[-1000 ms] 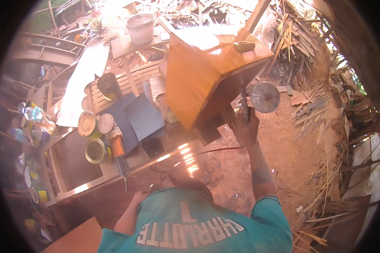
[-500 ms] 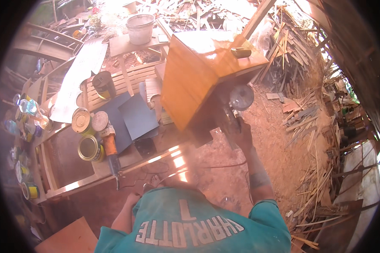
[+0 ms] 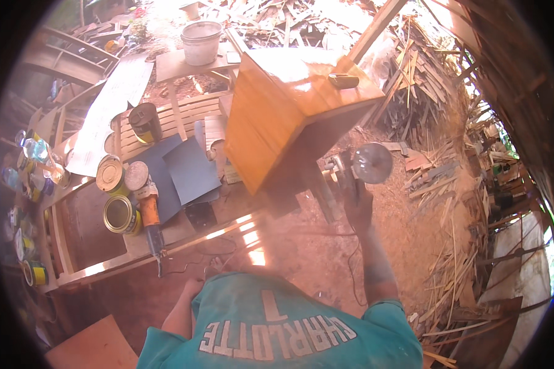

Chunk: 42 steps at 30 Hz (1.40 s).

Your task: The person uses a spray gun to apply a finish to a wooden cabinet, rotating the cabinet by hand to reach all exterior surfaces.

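Note:
My right hand [image 3: 358, 197] is closed around a spray gun [image 3: 343, 172] with a round grey cup [image 3: 373, 163], just below an orange-varnished wooden cabinet [image 3: 264, 123]. Pale mist hangs around the gun and the cabinet's shaded underside. A small dark oblong object [image 3: 343, 80] rests on the cabinet's top. My left hand [image 3: 193, 286] is low at my body's side, partly hidden by the teal shirt; its fingers are not clear. A slatted wooden bench to the left carries dark grey sheets [image 3: 191, 172], several open and lidded cans [image 3: 120, 215] and an orange power tool [image 3: 149, 209].
A bucket [image 3: 200, 44] stands on a board behind. Bottles and cans [image 3: 40, 154] line the left side. Scrap wood [image 3: 431, 80] is heaped at the back and right. A cord [image 3: 354, 270] trails over the dirt floor [image 3: 301, 258]. A panel [image 3: 92, 344] lies at lower left.
My right hand and the spray gun swung left, then back right, and are lower than a second ago. The mist looks thicker. The cabinet and bench appear slightly further left in view.

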Motion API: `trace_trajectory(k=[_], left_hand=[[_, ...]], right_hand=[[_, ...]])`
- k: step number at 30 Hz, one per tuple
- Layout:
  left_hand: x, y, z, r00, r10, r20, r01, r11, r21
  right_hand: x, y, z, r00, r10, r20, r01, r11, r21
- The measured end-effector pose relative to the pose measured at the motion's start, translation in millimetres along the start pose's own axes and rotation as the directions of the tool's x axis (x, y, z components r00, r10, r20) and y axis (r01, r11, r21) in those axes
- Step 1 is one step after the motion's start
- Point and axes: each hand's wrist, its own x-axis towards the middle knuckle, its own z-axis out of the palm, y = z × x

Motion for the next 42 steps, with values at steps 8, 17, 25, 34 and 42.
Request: trace_trajectory(k=[8, 17, 25, 34, 42], left_hand=[[-3, 3, -7, 1.000, -0.013, 0.007, 0.013, 1.000, -0.009], [3, -5, -12, 0.994, -0.068, 0.084, 0.077, 0.992, -0.098], [8, -15, -19, 0.994, -0.075, 0.078, 0.079, 0.996, -0.046], [16, -8, -7, 0.989, -0.031, 0.144, 0.051, 0.989, -0.136], [1, 117, 7, 0.923, 0.313, 0.223, -0.257, 0.934, -0.248]], right_hand=[[5, -16, -10, 0.910, 0.349, 0.223, -0.346, 0.937, -0.056], [-9, 10, -2, 0.940, 0.020, -0.340, -0.036, 0.999, -0.040], [-46, 27, 16, 0.964, 0.265, 0.011, -0.264, 0.963, -0.060], [0, -18, -51, 0.944, 0.282, -0.170, -0.298, 0.951, -0.083], [-50, 36, -57, 0.871, 0.289, -0.397, -0.128, 0.914, 0.384]])
